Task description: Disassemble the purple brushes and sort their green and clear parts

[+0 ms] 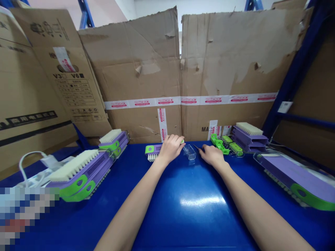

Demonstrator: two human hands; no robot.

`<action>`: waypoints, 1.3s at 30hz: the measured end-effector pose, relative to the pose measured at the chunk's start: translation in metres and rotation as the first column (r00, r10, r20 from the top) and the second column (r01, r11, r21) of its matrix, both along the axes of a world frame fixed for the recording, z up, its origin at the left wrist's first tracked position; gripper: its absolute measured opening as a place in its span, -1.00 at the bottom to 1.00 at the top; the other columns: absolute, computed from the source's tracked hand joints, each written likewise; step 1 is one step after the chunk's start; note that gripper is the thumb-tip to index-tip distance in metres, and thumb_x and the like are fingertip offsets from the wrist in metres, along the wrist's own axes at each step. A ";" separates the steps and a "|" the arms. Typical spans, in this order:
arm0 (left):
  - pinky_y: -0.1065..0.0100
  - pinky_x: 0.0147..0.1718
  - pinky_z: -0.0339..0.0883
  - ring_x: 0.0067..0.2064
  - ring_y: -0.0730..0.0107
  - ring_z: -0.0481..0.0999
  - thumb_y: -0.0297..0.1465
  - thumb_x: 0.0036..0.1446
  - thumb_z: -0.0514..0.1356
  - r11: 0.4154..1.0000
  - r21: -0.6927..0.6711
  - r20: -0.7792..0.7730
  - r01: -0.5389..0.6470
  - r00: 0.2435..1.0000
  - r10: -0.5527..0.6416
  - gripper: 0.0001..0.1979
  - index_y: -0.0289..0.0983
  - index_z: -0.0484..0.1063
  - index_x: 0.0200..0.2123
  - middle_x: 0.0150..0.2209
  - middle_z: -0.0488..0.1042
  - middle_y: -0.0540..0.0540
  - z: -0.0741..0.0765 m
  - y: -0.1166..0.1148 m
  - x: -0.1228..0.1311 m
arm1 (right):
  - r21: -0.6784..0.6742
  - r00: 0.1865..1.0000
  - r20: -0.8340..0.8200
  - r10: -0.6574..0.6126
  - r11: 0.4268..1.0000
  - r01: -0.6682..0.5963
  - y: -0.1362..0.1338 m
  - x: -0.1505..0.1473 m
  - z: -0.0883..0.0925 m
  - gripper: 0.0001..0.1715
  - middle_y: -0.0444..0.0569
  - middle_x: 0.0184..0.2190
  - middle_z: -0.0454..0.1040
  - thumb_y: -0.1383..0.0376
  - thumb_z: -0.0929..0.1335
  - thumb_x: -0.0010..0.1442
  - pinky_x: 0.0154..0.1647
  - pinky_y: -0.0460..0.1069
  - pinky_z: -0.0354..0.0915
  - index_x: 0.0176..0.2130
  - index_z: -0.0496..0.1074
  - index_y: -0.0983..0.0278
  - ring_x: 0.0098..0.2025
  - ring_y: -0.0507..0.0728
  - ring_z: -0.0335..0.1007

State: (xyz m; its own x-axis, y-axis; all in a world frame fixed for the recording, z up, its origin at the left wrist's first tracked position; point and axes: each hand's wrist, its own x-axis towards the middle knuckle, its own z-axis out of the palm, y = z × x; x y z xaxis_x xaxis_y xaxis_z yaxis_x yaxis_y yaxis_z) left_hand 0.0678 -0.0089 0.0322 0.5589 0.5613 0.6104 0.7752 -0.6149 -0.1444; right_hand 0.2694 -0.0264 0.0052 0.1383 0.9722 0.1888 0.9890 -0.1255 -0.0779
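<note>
A purple brush with a green end and white bristles lies at the back of the blue table. My left hand is closed over its right part and hides much of it; a bit of pale green shows at the fingertips. Just right of those fingers is a small clear plastic box. My right hand is closed low over the table, right of the box. A thin dark pointed piece sticks out from its fingertips toward the box; its kind cannot be made out.
Green plastic parts lie beyond my right hand. Purple bodies with bristles are stacked behind them. A large purple brush lies at right. More brushes are stacked at left, near a white plug. Cardboard walls the back.
</note>
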 end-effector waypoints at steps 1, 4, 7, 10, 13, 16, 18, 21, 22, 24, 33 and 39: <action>0.21 -0.12 0.13 -0.09 0.22 0.37 -0.26 0.28 -0.09 1.000 0.004 0.018 0.000 1.000 0.000 -0.66 -0.27 0.32 -0.02 -0.17 0.45 -0.18 0.000 -0.001 0.001 | 0.043 1.000 0.006 0.007 0.999 -0.007 -0.001 -0.001 0.001 -0.51 0.16 -0.20 0.49 0.08 0.10 0.26 -0.28 0.05 0.29 -0.08 0.39 0.29 -0.19 0.27 0.45; 0.22 -0.10 0.13 -0.09 0.23 0.37 -0.23 0.27 -0.08 1.000 -0.002 0.090 0.001 0.996 -0.001 -0.65 -0.28 0.30 -0.01 -0.14 0.46 -0.17 0.000 -0.003 0.005 | 0.255 0.992 -0.007 0.125 0.960 -0.119 -0.006 -0.006 0.006 -0.48 0.13 -0.08 0.43 0.06 0.11 0.26 -0.20 0.02 0.28 0.08 0.28 0.27 -0.08 0.23 0.38; 0.24 -0.09 0.13 -0.10 0.24 0.38 -0.21 0.24 -0.01 1.000 -0.026 0.172 -0.005 0.985 0.009 -0.69 -0.27 0.30 -0.06 -0.18 0.46 -0.15 0.001 -0.006 0.010 | 0.440 0.929 -0.020 0.370 0.837 -0.324 -0.011 -0.018 0.011 -0.43 0.11 -0.02 0.39 0.08 0.17 0.23 -0.06 0.01 0.24 0.14 0.21 0.30 0.03 0.21 0.27; 0.27 -0.09 0.15 -0.12 0.27 0.39 -0.24 0.22 0.04 0.998 -0.062 0.236 -0.001 0.972 0.016 -0.75 -0.26 0.30 -0.12 -0.20 0.46 -0.11 0.003 -0.009 0.014 | 0.515 0.842 -0.071 0.535 0.743 -0.428 -0.012 -0.034 0.010 -0.44 0.11 -0.01 0.38 0.20 0.20 0.18 0.02 0.02 0.22 0.14 0.20 0.34 0.03 0.18 0.26; 0.28 -0.08 0.15 -0.11 0.30 0.39 -0.27 0.22 0.02 0.996 -0.090 0.282 0.018 0.960 0.008 -0.78 -0.23 0.28 -0.12 -0.16 0.46 -0.10 0.005 -0.011 0.016 | 0.562 0.784 -0.178 0.595 0.715 -0.416 -0.011 -0.044 0.007 -0.44 0.11 0.06 0.34 0.30 0.18 0.14 0.05 0.02 0.21 0.14 0.19 0.35 0.06 0.16 0.26; 0.27 -0.07 0.14 -0.10 0.29 0.39 -0.25 0.23 0.01 0.997 -0.076 0.263 0.024 0.965 -0.004 -0.74 -0.25 0.26 -0.08 -0.15 0.46 -0.11 0.005 -0.013 0.015 | 0.594 0.751 -0.320 0.577 0.740 -0.315 -0.007 -0.045 0.005 -0.41 0.12 0.02 0.38 0.26 0.19 0.16 0.00 0.01 0.25 0.17 0.12 0.36 -0.01 0.15 0.34; 0.23 -0.04 0.12 -0.09 0.25 0.38 -0.22 0.23 -0.01 0.999 -0.038 0.192 0.019 0.981 -0.011 -0.69 -0.27 0.26 -0.05 -0.15 0.45 -0.15 0.004 -0.015 0.013 | 0.578 0.747 -0.420 0.516 0.786 -0.218 -0.003 -0.042 0.003 -0.36 0.11 -0.10 0.46 0.22 0.22 0.15 -0.10 -0.01 0.29 0.18 0.08 0.39 -0.14 0.14 0.41; 0.11 0.02 0.03 -0.07 0.14 0.36 -0.19 0.24 -0.07 0.999 0.028 0.058 -0.035 0.998 0.033 -0.63 -0.31 0.32 -0.08 -0.17 0.45 -0.23 0.002 -0.015 0.009 | 0.556 0.762 -0.467 0.448 0.819 -0.141 0.001 -0.038 0.001 -0.37 0.08 -0.18 0.48 0.21 0.27 0.11 -0.17 -0.02 0.31 0.13 0.14 0.39 -0.22 0.13 0.44; 0.06 0.03 0.00 -0.07 0.11 0.36 -0.18 0.24 -0.09 0.997 0.046 0.032 -0.069 0.997 0.068 -0.61 -0.32 0.35 -0.11 -0.19 0.46 -0.25 0.002 -0.014 0.007 | 0.556 0.776 -0.453 0.439 0.819 -0.139 0.001 -0.037 0.000 -0.40 0.09 -0.15 0.47 0.21 0.29 0.11 -0.17 -0.02 0.30 0.10 0.17 0.37 -0.20 0.14 0.43; 0.02 0.03 -0.03 -0.08 0.06 0.37 -0.17 0.25 -0.12 0.987 0.065 0.009 -0.146 0.989 0.146 -0.57 -0.34 0.40 -0.19 -0.24 0.46 -0.29 0.001 -0.012 0.002 | 0.548 0.821 -0.394 0.414 0.822 -0.152 0.001 -0.037 -0.002 -0.47 0.10 -0.10 0.45 0.21 0.30 0.11 -0.15 -0.01 0.29 0.06 0.24 0.34 -0.15 0.16 0.42; 0.09 -0.11 0.04 -0.19 0.06 0.46 -0.09 0.26 -0.23 0.931 -0.023 -0.038 -0.364 0.931 0.363 -0.43 -0.35 0.44 -0.24 -0.32 0.53 -0.28 -0.006 0.000 -0.017 | 0.393 0.960 -0.193 0.202 0.913 -0.113 -0.005 -0.045 0.000 -0.55 0.07 -0.16 0.50 0.20 0.30 0.16 -0.18 0.00 0.21 0.04 0.31 0.27 -0.13 0.19 0.42; 0.11 -0.15 0.05 -0.19 0.03 0.48 -0.08 0.26 -0.24 0.930 -0.070 -0.047 -0.362 0.932 0.359 -0.41 -0.37 0.43 -0.24 -0.30 0.53 -0.31 -0.005 -0.002 -0.015 | 0.315 0.978 -0.123 0.167 0.941 -0.121 -0.006 -0.044 0.002 -0.66 0.03 -0.17 0.50 0.17 0.27 0.19 -0.17 -0.01 0.16 -0.07 0.41 0.22 -0.10 0.17 0.37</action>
State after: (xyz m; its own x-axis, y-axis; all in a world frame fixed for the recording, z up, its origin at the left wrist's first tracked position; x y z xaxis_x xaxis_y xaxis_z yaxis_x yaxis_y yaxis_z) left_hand 0.0524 -0.0107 0.0268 0.3292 0.7726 0.5429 0.9424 -0.3050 -0.1373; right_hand 0.2250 -0.0325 0.0072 0.0494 0.8830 0.4669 0.9697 0.0696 -0.2341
